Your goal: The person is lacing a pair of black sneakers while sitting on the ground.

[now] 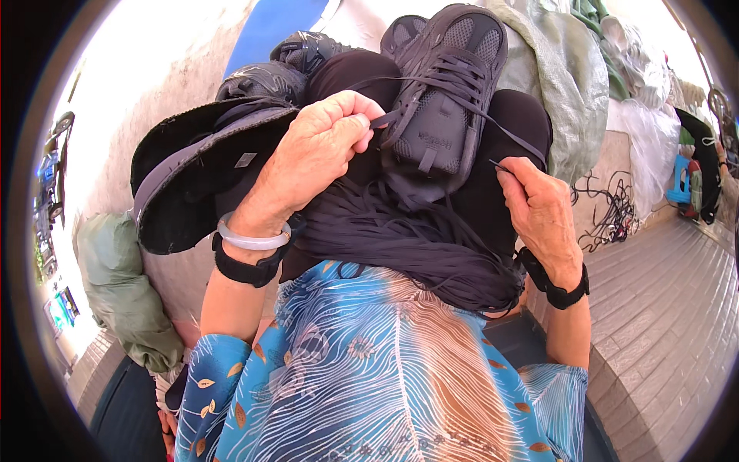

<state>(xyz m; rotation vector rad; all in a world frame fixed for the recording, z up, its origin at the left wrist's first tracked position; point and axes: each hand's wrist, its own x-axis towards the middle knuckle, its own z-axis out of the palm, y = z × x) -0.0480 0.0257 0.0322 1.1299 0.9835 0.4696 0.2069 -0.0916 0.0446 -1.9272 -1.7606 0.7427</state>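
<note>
A black mesh sneaker rests across my knees, its toe away from me and its tongue toward me. Dark flat shoelaces criss-cross its front. My left hand pinches a lace at the shoe's left edge, thumb against forefinger. To the right of the shoe, my right hand grips the tip of a lace that runs back to the eyelets. A thick bundle of loose dark laces lies over my lap, below the shoe's tongue.
More black shoes and upturned black shoe openings crowd the left of my knees. Grey-green sacking hangs at the right. A tangle of cords lies on the ground there. A stuffed green sack stands at left.
</note>
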